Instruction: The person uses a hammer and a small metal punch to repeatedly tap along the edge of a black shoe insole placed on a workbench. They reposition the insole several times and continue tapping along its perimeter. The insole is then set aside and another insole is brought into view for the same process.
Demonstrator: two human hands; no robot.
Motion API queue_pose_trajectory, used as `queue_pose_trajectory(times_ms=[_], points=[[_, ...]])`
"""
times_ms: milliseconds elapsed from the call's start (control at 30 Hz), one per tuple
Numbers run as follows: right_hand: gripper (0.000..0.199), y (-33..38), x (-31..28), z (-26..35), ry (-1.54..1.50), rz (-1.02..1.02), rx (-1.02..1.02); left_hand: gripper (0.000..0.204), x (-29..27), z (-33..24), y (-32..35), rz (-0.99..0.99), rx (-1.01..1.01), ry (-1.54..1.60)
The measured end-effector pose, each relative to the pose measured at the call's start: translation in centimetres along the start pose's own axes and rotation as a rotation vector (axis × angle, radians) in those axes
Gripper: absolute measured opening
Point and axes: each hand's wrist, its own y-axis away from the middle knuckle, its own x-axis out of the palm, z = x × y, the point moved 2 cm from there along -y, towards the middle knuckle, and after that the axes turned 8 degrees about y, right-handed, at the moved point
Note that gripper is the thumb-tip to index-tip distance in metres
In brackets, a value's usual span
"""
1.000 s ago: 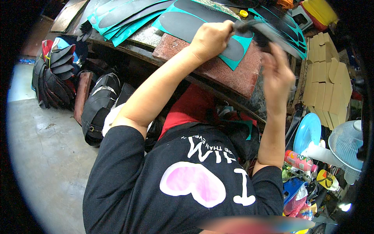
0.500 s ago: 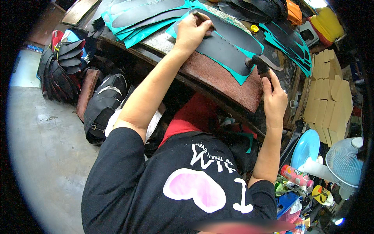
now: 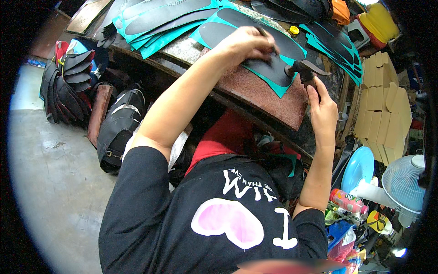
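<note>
My right hand (image 3: 323,107) is closed round the dark handle of a hammer (image 3: 303,69). Its head lies at the right end of a teal sheet (image 3: 279,89) that carries black sole-shaped pieces (image 3: 218,33). Over the middle of this sheet, my left hand (image 3: 251,44) is closed on a short dark rod-shaped tool (image 3: 262,32). Motion blurs its fingers, and the tool's lower end cannot be made out. Beneath the sheet is a reddish-brown board (image 3: 287,112) at the table's near edge.
More teal sheets with black pieces (image 3: 171,23) overlap at the far left, others (image 3: 335,48) at the far right. A yellow cap (image 3: 294,30) sits behind the sheet. Cardboard boxes (image 3: 381,109) and a fan (image 3: 404,182) stand right; a black bag (image 3: 121,130) is left below the table.
My left hand has moved right along the teal sheet with the dark rod-shaped tool, toward the hammer. My right hand and the hammer have hardly moved.
</note>
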Motion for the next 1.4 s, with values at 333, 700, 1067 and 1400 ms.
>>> queue_pose_trajectory(times_ms=[333, 700, 1067, 1400], points=[[0.041, 0.1, 0.2, -0.2, 0.023, -0.006, -0.003, 0.012, -3.5, -0.5, 0.1, -0.315, 0.457, -0.366], [0.039, 0.1, 0.1, 0.0, 0.012, 0.004, 0.001, 0.011, -2.0, -0.4, 0.7, -0.370, 0.530, -0.579], [0.041, -2.1, -0.8, 0.0, -0.162, 0.126, 0.101, 0.012, -3.9, -0.1, 1.1, -0.499, 0.487, -0.499], [0.037, -3.1, -5.8, 7.1, -0.686, -0.324, -0.388, 0.013, -3.2, -0.4, 1.2, -0.537, 0.472, -0.679]])
